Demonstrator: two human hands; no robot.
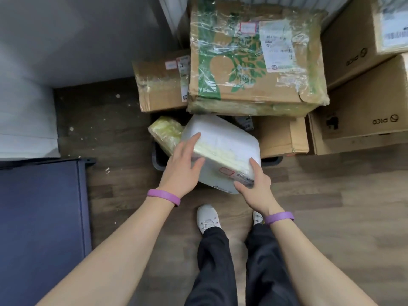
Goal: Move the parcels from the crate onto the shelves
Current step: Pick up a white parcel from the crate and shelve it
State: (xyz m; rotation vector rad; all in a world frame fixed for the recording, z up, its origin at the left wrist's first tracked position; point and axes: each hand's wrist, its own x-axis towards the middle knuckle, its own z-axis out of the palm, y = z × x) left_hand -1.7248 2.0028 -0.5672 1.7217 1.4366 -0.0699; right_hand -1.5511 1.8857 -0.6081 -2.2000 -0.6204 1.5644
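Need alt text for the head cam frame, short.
Two bare hands are on a white foam box banded with yellowish tape, tilted over a dark plastic crate on a wood floor: left hand flat on top, right hand holding the near corner. Behind stand taped brown cardboard boxes.

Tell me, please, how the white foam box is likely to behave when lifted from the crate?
It looks like foam, so the white foam box is probably light for its size and stiff. The glossy tape band may be slippery to grip. Foam corners could dent if squeezed hard.
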